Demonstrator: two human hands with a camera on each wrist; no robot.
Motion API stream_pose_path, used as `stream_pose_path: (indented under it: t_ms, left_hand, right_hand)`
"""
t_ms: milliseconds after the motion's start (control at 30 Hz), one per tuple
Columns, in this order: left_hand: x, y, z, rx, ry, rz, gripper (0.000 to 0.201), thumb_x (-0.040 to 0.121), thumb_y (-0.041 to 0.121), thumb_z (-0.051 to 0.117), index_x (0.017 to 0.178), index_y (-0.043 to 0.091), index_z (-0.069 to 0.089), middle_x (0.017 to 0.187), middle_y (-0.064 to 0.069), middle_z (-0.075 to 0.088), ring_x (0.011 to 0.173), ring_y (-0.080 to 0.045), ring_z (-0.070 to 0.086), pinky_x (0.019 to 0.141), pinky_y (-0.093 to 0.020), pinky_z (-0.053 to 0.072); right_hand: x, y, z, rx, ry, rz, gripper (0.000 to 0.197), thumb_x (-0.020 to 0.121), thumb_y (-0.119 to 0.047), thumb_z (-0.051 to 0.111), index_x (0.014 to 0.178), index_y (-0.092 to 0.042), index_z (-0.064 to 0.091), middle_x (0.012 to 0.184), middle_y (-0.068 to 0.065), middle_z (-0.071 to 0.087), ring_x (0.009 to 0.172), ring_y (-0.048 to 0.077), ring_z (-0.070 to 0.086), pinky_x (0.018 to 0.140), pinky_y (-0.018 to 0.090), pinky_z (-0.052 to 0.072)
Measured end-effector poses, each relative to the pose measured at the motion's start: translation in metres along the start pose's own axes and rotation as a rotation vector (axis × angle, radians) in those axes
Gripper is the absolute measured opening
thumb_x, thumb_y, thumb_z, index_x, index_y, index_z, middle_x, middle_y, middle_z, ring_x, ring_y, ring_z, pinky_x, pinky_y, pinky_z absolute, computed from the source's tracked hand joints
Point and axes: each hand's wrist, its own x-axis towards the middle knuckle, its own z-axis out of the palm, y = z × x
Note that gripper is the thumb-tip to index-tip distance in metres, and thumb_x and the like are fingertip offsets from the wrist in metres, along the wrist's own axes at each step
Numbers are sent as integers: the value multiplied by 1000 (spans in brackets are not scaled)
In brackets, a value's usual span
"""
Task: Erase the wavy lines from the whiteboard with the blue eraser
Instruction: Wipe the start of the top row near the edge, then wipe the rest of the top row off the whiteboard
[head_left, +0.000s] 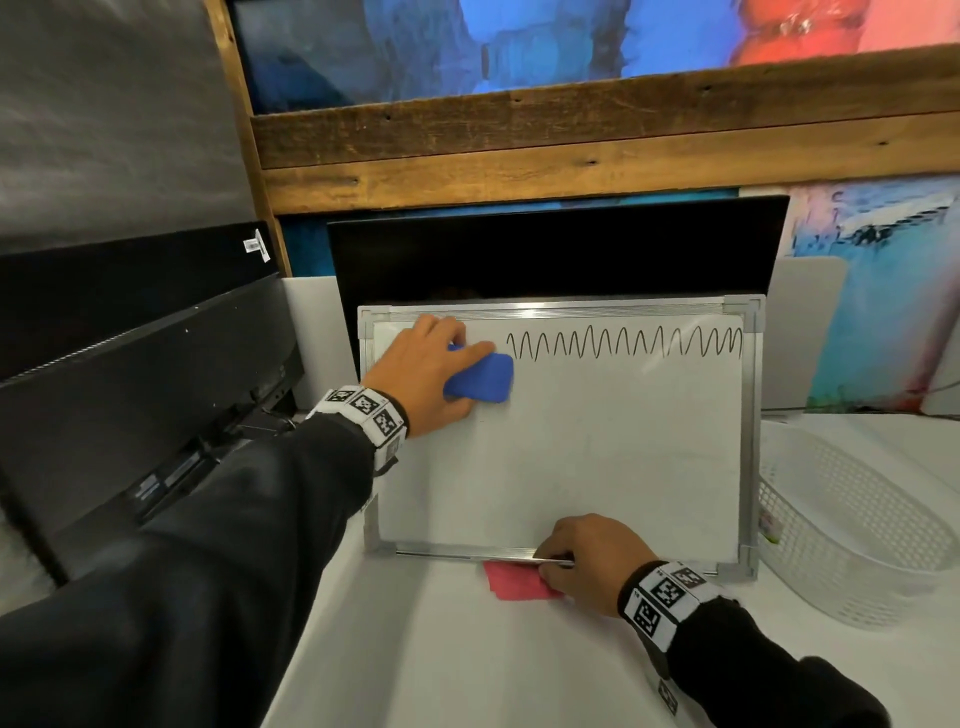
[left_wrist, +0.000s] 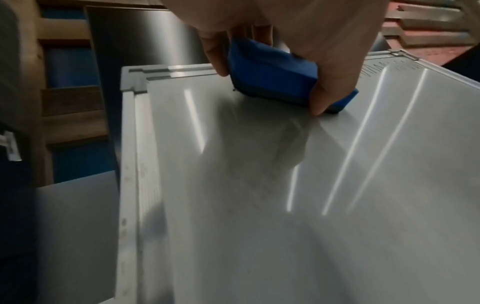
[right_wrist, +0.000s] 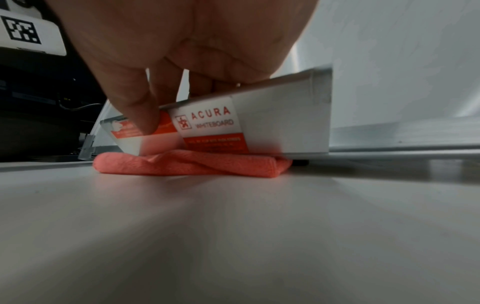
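Up on the white table (head_left: 467, 649), my left hand (head_left: 415, 374) grips the blue eraser (head_left: 480, 378), pressed flat on the whiteboard (head_left: 597, 457) near its top left corner. Wavy lines (head_left: 623, 343) run along the top edge, right of the eraser. My right hand (head_left: 592, 561) pinches the board's bottom tray over a folded red cloth (right_wrist: 192, 164). A dark monitor (head_left: 556, 254) stands behind the board, a white basket (head_left: 852, 525) to its right, painted panels and wooden planks beyond.
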Motion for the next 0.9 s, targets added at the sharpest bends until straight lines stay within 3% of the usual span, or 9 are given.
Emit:
stream_pose_path:
  t_ms: [100, 200, 333, 433, 500, 633, 767, 833, 900]
  left_hand:
    - [6, -8, -10, -39, 115, -156, 64, 77, 45, 68, 136, 27, 49, 114, -1, 45, 105, -22, 40, 87, -40, 46]
    - [12, 1, -12, -48, 137, -191, 64, 79, 45, 68, 137, 25, 48, 112, -2, 44, 103, -22, 40, 86, -38, 46]
    - [5, 20, 1, -64, 20, -13, 64, 81, 41, 68, 139, 27, 47, 118, -3, 47, 106, -24, 43, 87, -39, 47]
    - [-12, 25, 8, -52, -50, 102, 63, 77, 39, 68, 136, 28, 49, 118, -4, 48, 106, -25, 45, 86, -39, 47]
    - [-23, 28, 9, -58, -60, 122, 64, 77, 39, 66, 137, 26, 49, 120, -3, 49, 107, -25, 46, 87, -41, 48]
    - [-35, 46, 4, -168, -54, 147, 63, 79, 36, 70, 136, 20, 48, 127, 0, 55, 114, -23, 48, 90, -40, 49]
    - [-30, 54, -9, -310, -74, 115, 56, 80, 32, 73, 129, 22, 50, 123, 1, 56, 115, -16, 47, 90, -32, 49]
    - [-26, 56, -14, -316, -105, 154, 56, 80, 33, 73, 130, 25, 48, 122, 2, 54, 115, -13, 48, 91, -27, 47]
    - [-23, 61, -15, -352, -107, 181, 58, 80, 31, 74, 131, 24, 48, 124, 2, 54, 116, -12, 48, 94, -26, 47]
  right_hand:
    - [0, 0, 1, 10, 15, -4, 16, 82, -33, 55, 84, -34, 71, 83, -12, 55, 78, 11, 54, 58, 20, 33]
    - [0, 0, 1, 31, 21, 2, 17, 82, -32, 55, 87, -32, 72, 83, -12, 55, 78, 11, 55, 58, 20, 33]
    - [0, 2, 3, 39, 26, 5, 18, 81, -33, 56, 88, -33, 72, 83, -13, 55, 80, 12, 56, 62, 23, 37]
    - [1, 3, 5, 20, 52, -9, 23, 83, -42, 56, 99, -35, 70, 91, -13, 59, 85, 10, 57, 70, 24, 42]
    - [-1, 2, 5, 84, 212, -50, 35, 83, -52, 56, 112, -34, 64, 104, -16, 57, 95, 8, 57, 79, 24, 46]
    - [-5, -9, -11, 157, 681, -197, 48, 78, -52, 65, 116, -26, 50, 129, -7, 45, 118, 11, 45, 93, 25, 43]
    - [-1, -21, -33, 70, 724, -175, 58, 76, -53, 69, 123, -24, 49, 152, 1, 27, 138, 17, 29, 106, 28, 32]
    - [3, -27, -43, 29, 680, -175, 58, 78, -49, 68, 126, -23, 48, 152, 1, 29, 135, 18, 34, 103, 28, 36]
    - [8, -33, -51, 11, 636, -196, 49, 80, -39, 63, 123, -23, 47, 133, -5, 46, 113, 20, 52, 86, 27, 48]
